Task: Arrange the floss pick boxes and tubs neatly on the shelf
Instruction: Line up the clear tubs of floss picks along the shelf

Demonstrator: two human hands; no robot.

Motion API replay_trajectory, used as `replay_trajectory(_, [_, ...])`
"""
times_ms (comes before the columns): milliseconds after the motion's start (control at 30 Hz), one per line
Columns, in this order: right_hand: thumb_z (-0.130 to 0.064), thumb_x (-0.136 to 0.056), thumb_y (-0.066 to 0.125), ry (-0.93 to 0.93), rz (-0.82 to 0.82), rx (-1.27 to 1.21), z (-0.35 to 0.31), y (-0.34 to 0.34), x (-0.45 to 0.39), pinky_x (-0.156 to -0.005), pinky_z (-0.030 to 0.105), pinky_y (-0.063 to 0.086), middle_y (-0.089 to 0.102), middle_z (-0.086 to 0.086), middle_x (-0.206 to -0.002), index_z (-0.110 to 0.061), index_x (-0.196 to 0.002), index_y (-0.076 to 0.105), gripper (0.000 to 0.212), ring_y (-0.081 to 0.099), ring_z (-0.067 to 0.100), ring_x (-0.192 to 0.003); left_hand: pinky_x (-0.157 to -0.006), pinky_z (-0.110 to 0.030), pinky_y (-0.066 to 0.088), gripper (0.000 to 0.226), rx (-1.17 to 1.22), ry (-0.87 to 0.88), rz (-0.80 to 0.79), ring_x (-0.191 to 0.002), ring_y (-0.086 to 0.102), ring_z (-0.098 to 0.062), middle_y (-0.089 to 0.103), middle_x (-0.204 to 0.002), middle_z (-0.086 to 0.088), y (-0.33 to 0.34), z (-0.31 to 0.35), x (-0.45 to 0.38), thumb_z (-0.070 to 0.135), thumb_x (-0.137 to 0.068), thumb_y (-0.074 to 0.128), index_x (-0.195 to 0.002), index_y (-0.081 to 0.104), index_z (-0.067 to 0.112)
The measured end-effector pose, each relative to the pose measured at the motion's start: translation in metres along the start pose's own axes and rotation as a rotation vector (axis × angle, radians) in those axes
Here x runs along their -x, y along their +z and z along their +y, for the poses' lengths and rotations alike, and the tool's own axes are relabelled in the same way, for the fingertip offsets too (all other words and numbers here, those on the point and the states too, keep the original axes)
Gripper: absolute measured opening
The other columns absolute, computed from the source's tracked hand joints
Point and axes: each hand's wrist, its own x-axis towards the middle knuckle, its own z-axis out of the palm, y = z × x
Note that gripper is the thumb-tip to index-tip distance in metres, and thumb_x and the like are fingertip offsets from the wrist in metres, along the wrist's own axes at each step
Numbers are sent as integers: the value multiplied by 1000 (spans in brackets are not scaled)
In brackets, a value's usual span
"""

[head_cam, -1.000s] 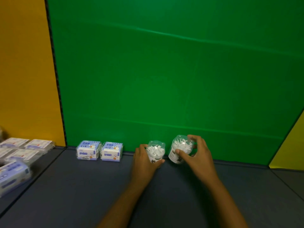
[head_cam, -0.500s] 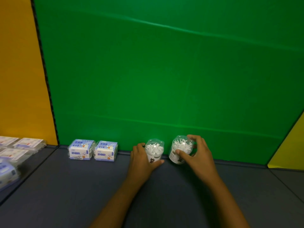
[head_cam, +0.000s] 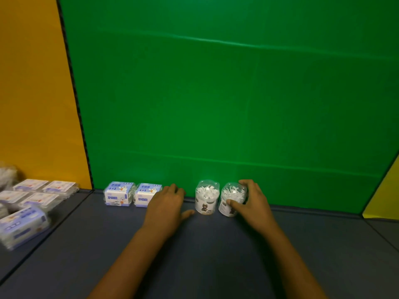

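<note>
1. While two clear round plastic tubs of white floss picks stand upright against the green back wall point(head_cam: 216, 93), the step in hand appears to be lining up the row: the right tub point(head_cam: 232, 199) is gripped by the right hand point(head_cam: 253, 203), thumb in front and fingers curled behind, and it sits just beside the left tub point(head_cam: 206, 197).
2. Left of the tubs, two white-and-blue wrapped floss pick boxes point(head_cam: 132, 194) stand touching each other at the wall.
3. Between boxes and tubs hovers the left hand point(head_cam: 167, 209), fingers relaxed, holding nothing; its thumb tip lies near the left tub's base.
4. Next, the tubs likely need sliding left to close the gap, kept upright on the dark grey shelf point(head_cam: 194, 255).
5. Further wrapped packs point(head_cam: 23, 227) lie on the neighbouring shelf section, well apart.
</note>
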Motion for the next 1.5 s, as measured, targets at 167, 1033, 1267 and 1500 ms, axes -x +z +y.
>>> replay_trajectory(167, [-27, -74, 82, 5, -2, 7, -1, 4, 1, -84, 31, 48, 58, 2, -116, -19, -120, 48, 58, 58, 19, -102, -91, -33, 47, 54, 32, -10, 25, -109, 53, -21, 54, -121, -3, -7, -1, 10, 56, -85, 57, -125, 51, 19])
replay_trajectory(1033, [-51, -93, 52, -400, -138, 466, -196, 54, 85, -99, 36, 41, 47, 2, -134, -18, -140, 37, 59, 45, 23, -123, -94, -35, 44, 59, -52, -154, 101, -120, 48, -25, 50, -132, -5, -116, -114, 133, 55, -88, 55, -135, 43, 21])
replay_trajectory(1267, [-55, -93, 51, -462, -215, 406, -280, 107, 138, -95, 37, 43, 48, 3, -133, -20, -137, 40, 57, 45, 23, -121, -85, -36, 47, 53, -55, -255, 92, -114, 50, -24, 51, -128, -4, -161, -189, 232, 55, -87, 55, -130, 46, 23])
replay_trajectory(1500, [-58, -95, 45, -536, -318, 348, -358, 163, 196, -103, 38, 39, 41, 5, -142, -17, -143, 34, 64, 40, 25, -129, -84, -32, 46, 53, -73, -363, 87, -113, 50, -20, 51, -124, 0, -196, -253, 330, 56, -88, 53, -130, 45, 24])
